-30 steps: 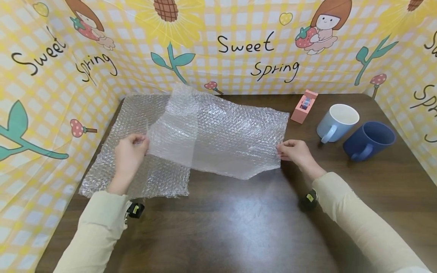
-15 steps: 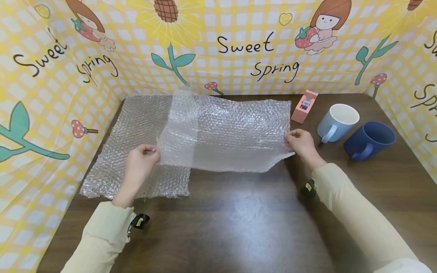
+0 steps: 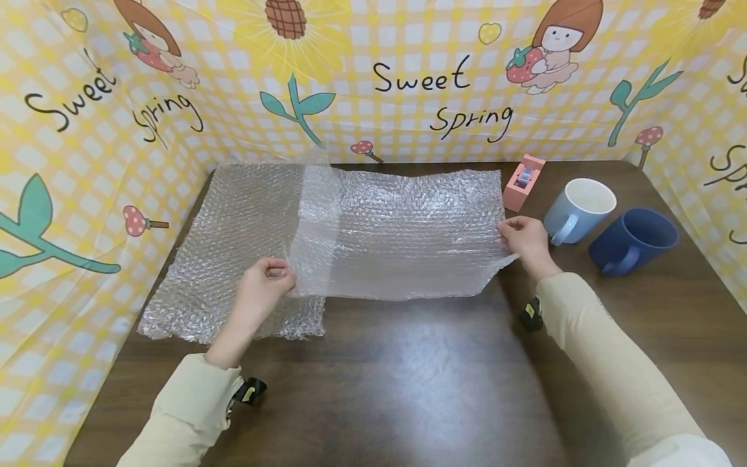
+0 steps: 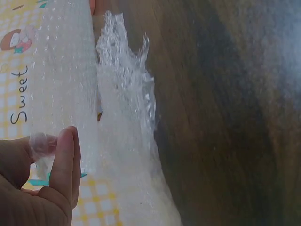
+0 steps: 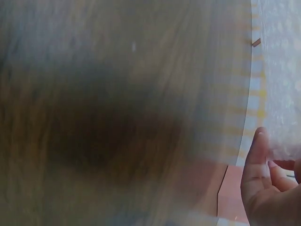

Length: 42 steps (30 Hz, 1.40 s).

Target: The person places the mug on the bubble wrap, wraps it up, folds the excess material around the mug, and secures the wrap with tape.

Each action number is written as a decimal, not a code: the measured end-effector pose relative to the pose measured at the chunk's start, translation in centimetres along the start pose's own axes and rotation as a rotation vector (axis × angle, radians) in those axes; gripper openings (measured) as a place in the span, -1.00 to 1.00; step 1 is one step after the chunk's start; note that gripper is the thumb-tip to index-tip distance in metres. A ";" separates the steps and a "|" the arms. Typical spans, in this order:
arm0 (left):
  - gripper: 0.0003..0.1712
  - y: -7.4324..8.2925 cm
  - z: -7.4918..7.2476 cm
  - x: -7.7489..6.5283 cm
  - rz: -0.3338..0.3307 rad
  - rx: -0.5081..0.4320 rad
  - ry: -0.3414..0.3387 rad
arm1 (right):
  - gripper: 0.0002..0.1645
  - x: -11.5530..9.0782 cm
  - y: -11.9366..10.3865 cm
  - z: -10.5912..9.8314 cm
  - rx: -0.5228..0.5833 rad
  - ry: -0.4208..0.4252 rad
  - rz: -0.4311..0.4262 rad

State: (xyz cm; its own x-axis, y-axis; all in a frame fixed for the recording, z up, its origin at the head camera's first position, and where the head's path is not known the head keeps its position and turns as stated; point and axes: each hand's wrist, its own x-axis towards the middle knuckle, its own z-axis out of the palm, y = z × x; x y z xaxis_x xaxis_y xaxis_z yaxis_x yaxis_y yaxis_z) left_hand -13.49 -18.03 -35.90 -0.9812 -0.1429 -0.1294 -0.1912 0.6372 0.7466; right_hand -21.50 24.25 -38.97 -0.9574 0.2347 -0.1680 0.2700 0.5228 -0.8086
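A clear sheet of bubble wrap (image 3: 408,240) is stretched between my two hands over the table. My left hand (image 3: 262,288) pinches its left edge, thumb against fingers, as the left wrist view shows with the wrap (image 4: 66,89) between them. At the opposite edge, my right hand (image 3: 526,243) pinches the sheet near its front right corner. Beneath the sheet's left part, a second piece of bubble wrap (image 3: 233,227) lies flat on the table. In the right wrist view the fingers (image 5: 256,165) hold the wrap's edge.
A pink tape dispenser (image 3: 523,181) stands at the back, just beyond the sheet's right edge. Right of it are a light blue mug (image 3: 574,214) and a dark blue mug (image 3: 633,243). A patterned yellow cloth (image 3: 408,39) walls the wooden table (image 3: 397,389) at back and sides.
Both hands have moved right with the bubble wrap. My left hand also came nearer the front, while my right hand went a little farther back. The sheet now hangs straighter.
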 end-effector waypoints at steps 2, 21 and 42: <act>-0.51 0.1 0.3 0.0 0.005 0.006 -0.026 | -0.57 0.1 0.3 -0.4 0.004 -0.004 -0.004; -0.40 0.1 1.1 0.2 0.023 -0.031 -0.215 | -0.52 0.0 1.3 -1.4 -0.050 -0.077 0.009; -0.42 -0.4 1.0 0.8 -0.005 0.045 -0.291 | -0.45 -2.3 1.7 -2.5 -0.194 -0.074 -0.071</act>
State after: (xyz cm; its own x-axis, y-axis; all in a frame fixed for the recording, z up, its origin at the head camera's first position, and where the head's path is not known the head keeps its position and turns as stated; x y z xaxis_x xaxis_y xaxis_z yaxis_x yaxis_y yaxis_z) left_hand -14.20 -17.63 -36.98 -0.9448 0.0726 -0.3196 -0.1908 0.6711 0.7164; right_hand -18.57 26.63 -38.58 -0.9776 0.1346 -0.1617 0.2097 0.6850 -0.6977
